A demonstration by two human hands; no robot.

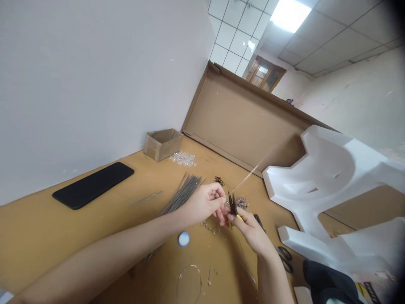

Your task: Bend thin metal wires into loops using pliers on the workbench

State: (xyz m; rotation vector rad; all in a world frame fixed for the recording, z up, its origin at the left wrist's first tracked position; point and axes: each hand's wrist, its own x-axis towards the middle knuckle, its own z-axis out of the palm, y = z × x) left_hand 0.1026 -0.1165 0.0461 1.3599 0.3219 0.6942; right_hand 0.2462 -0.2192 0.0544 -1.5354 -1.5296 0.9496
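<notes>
Head view: tabletop (pixel 38 236), near edge out of frame; white foam piece (pixel 329 164) cut off at right; grey wire bundle (pixel 180 195) part-hidden by the left arm (pixel 126 247). Left hand (pixel 207 203), thumb and forefinger pressed together, anything between them too fine to make out; right hand (pixel 251 232) closed round yellow-handled pliers (pixel 233 206), tips slightly parted, just beside the left fingers. Beyond, small metal loops (pixel 243 203), blurred.

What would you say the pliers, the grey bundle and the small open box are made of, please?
Pliers: probably steel, dark along the slim jaws; the bright yellow handles suggest a plastic or rubber covering.
Grey bundle: likely metal wire with a dull finish, judging by its thin, straight strands.
Small open box: apparently cardboard, brown, given its thin walls.
</notes>
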